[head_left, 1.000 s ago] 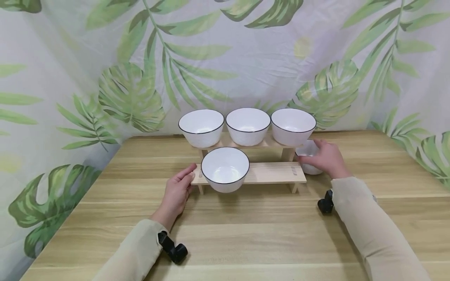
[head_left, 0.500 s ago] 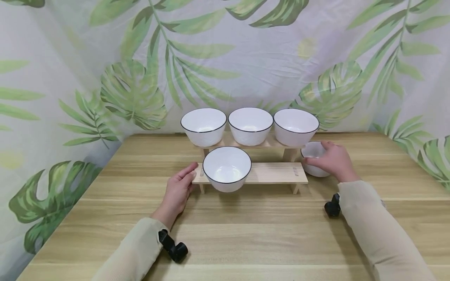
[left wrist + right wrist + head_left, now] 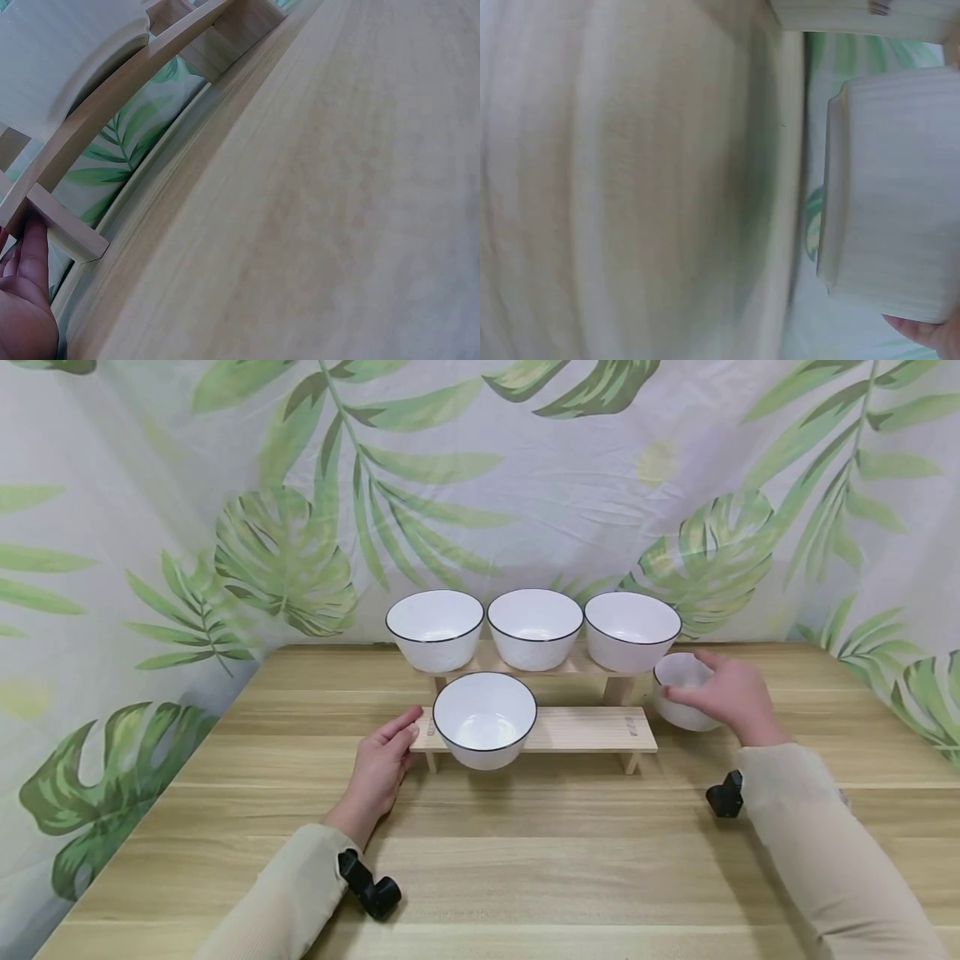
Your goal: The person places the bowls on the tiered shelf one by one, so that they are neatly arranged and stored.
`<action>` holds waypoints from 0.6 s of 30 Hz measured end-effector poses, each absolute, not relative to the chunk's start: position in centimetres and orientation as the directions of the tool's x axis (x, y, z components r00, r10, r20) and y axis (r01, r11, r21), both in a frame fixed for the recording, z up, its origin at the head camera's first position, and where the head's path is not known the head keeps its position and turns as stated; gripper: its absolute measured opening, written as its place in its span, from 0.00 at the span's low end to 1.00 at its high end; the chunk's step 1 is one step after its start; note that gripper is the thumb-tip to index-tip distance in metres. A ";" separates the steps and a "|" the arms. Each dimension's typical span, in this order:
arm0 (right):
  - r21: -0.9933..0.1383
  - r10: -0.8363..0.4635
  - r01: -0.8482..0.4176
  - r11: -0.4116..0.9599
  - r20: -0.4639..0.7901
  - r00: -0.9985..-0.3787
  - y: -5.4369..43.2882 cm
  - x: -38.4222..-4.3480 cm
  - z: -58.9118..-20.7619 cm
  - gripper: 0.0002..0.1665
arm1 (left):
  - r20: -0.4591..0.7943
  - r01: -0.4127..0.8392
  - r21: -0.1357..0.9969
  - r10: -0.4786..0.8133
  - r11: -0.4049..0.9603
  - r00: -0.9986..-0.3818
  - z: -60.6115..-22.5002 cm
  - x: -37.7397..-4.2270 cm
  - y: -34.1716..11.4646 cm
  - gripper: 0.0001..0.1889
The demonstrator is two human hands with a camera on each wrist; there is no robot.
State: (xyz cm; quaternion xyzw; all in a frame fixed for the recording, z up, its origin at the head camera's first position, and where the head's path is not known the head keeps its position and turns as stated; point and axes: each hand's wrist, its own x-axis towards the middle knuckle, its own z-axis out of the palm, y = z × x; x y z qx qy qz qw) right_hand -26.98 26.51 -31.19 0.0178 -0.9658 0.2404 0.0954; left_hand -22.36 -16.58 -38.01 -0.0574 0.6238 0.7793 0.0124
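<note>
A two-tier wooden stand (image 3: 581, 729) is on the table. My left hand (image 3: 377, 768) grips the left end of its lower shelf; in the left wrist view its fingers (image 3: 34, 251) reach beneath the board beside a leg. On that shelf, toward the left, sits a white dark-rimmed bowl (image 3: 483, 714). To the right of the stand my right hand (image 3: 726, 695) holds another white bowl (image 3: 684, 713) by its right side, thumb near the rim. The right wrist view shows this bowl's base (image 3: 835, 187) raised above the tabletop; most of the hand is outside that view.
Along the upper tier three more white bowls stand in a row: left (image 3: 435, 631), middle (image 3: 535, 631) and right (image 3: 632, 631). Behind the wooden table (image 3: 510, 860) hangs a leaf-patterned cloth (image 3: 570, 502). Each sleeve carries a small black device at the wrist.
My right hand and its bowl have moved right, away from the stand, and slightly up in the last half second. The left hand keeps its place on the shelf end.
</note>
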 end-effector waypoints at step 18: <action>-0.456 0.056 -0.068 0.888 0.254 -0.966 27.8 -25.8 -27.1 0.50 | -0.102 -0.087 0.969 -0.053 -0.231 -0.993 -38.1 -22.4 -16.5 0.22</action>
